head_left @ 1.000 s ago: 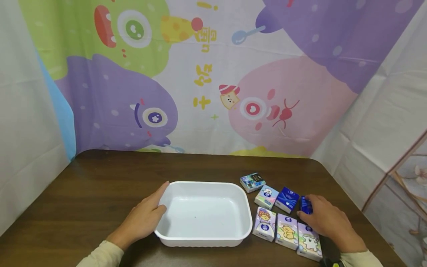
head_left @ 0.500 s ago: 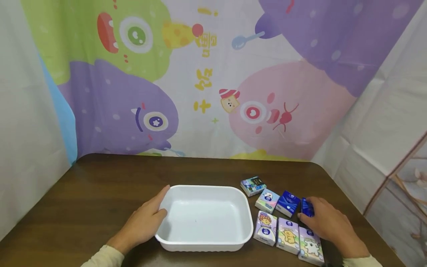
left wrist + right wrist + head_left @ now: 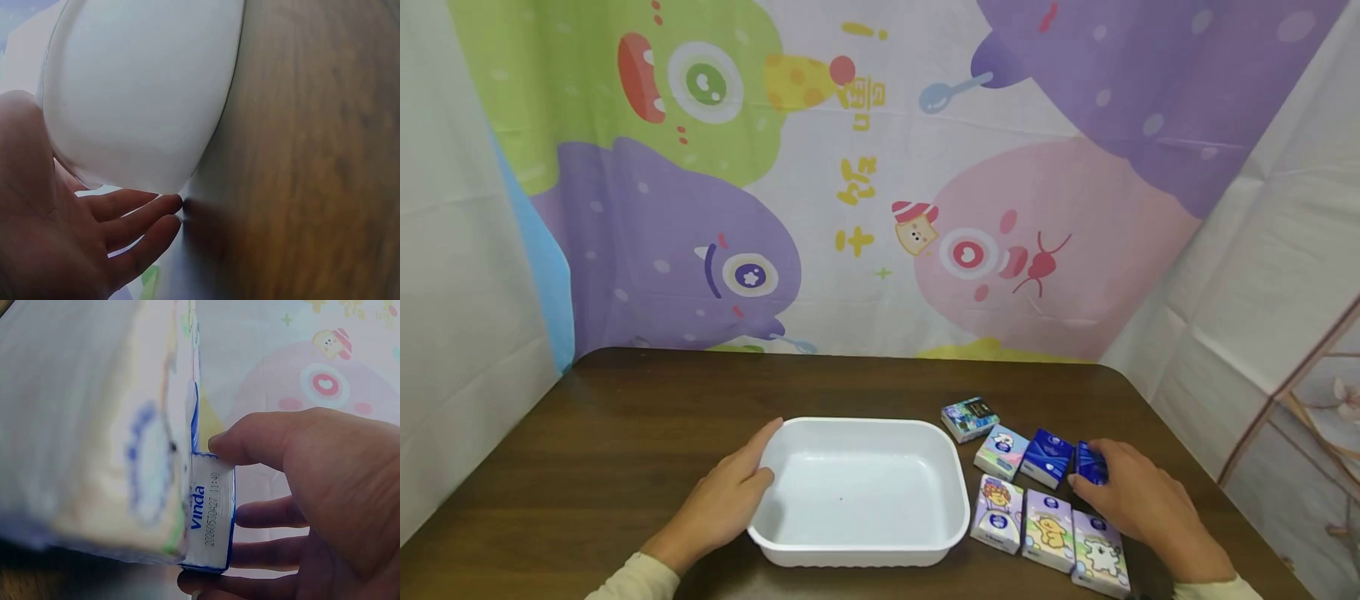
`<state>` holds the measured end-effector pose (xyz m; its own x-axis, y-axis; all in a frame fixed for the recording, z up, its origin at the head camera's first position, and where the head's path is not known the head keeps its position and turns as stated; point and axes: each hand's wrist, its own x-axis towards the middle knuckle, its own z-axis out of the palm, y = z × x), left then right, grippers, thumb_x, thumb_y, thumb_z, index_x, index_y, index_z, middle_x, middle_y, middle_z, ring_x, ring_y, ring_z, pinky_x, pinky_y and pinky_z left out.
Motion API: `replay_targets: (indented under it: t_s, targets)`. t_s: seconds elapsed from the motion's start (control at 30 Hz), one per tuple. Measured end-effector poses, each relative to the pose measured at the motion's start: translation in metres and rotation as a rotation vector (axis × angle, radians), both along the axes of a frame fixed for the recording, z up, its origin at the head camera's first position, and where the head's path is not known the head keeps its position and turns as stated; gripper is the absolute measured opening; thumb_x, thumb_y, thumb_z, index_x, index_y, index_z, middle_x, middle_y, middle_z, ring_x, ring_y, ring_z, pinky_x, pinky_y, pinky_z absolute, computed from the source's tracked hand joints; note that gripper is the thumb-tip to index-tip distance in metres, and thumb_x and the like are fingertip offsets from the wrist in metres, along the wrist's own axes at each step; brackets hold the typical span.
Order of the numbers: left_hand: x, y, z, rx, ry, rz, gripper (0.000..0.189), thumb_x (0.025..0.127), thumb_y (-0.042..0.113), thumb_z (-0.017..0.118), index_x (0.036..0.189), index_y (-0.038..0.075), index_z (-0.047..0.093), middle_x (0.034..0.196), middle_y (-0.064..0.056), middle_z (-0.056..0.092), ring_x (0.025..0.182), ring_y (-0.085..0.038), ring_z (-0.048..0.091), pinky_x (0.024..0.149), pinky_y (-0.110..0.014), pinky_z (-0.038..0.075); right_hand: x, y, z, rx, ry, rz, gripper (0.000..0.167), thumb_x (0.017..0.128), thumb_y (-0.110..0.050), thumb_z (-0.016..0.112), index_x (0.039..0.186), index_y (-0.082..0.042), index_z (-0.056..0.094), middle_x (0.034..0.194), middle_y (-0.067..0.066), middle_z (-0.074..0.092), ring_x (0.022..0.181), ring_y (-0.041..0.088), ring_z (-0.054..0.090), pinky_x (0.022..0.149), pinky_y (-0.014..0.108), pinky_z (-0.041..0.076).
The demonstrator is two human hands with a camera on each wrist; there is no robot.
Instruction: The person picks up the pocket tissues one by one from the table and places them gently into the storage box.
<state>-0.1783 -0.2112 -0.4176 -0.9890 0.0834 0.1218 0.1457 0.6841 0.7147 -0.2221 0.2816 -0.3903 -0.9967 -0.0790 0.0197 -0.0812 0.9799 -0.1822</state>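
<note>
Barely a shift across this last second: the head view has tipped a touch, yet the right hand (image 3: 1146, 500) is at the same dark blue pack (image 3: 1088, 465), over toward the right edge of the worktop (image 3: 587, 467). So the work hasn't moved on, and all seven packs lie outside the white tray (image 3: 857, 550). The right hand is drawn in narrow, gripping that pack between thumb and fingers (its end reads "Vinda" in the right wrist view); whether it has left the wood, I can't tell. Just to its left lies a second blue pack (image 3: 1047, 458), then the pastel pack (image 3: 1002, 452) and the dark patterned pack (image 3: 970, 419), with a row of three cartoon packs (image 3: 1048, 530) nearer the person, beside the tray's near right corner. And the left hand (image 3: 726, 492)? It holds the tray's left side, thumb over the rim, fingers along the outer wall.
</note>
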Motion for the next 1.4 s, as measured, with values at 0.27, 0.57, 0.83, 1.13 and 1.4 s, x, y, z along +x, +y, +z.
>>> replay_targets:
  t_s: [0.27,0.57,0.83,1.13,1.4]
  targets:
    - [0.001,-0.002,-0.002,0.056,-0.038,0.005,0.057,0.1,0.011,0.043,0.157,0.02,0.036,0.155,-0.01,0.043,0.136,-0.032,0.044,0.104,-0.057,0.037,0.0,-0.002,0.0,-0.004,0.014,0.011,0.078,0.088,-0.057,0.066,0.135,0.003,0.053,0.133,0.033,0.053,0.115,0.053,0.054,0.079,0.066,0.047]
    - [0.001,-0.004,-0.003,0.083,-0.036,0.005,0.057,0.1,0.011,0.043,0.156,0.018,0.036,0.155,-0.011,0.042,0.138,-0.032,0.043,0.107,-0.056,0.035,-0.001,-0.006,0.002,-0.011,-0.003,0.006,0.079,0.089,-0.059,0.065,0.137,0.002,0.053,0.136,0.033,0.051,0.121,0.053,0.05,0.083,0.07,0.043]
    - [-0.003,-0.001,-0.004,0.113,-0.041,-0.011,0.057,0.1,0.011,0.043,0.156,0.019,0.036,0.155,-0.01,0.042,0.139,-0.03,0.04,0.11,-0.055,0.032,0.003,-0.006,0.004,-0.005,0.02,0.01,0.077,0.088,-0.059,0.065,0.137,-0.001,0.054,0.137,0.031,0.051,0.12,0.052,0.051,0.08,0.069,0.045]
    - [-0.002,-0.002,-0.001,0.111,-0.036,-0.014,0.056,0.101,0.011,0.042,0.156,0.018,0.037,0.155,-0.011,0.042,0.139,-0.031,0.041,0.109,-0.055,0.032,0.003,-0.007,0.003,-0.018,0.051,0.017,0.074,0.089,-0.057,0.065,0.137,-0.001,0.054,0.137,0.031,0.051,0.119,0.053,0.052,0.079,0.068,0.046]
    - [-0.002,-0.002,-0.001,0.09,-0.036,-0.01,0.057,0.101,0.011,0.043,0.156,0.018,0.036,0.155,-0.012,0.042,0.138,-0.032,0.042,0.108,-0.056,0.033,0.005,-0.014,0.003,-0.044,0.125,0.034,0.066,0.089,-0.049,0.068,0.134,-0.001,0.056,0.135,0.029,0.053,0.116,0.051,0.055,0.078,0.067,0.047]
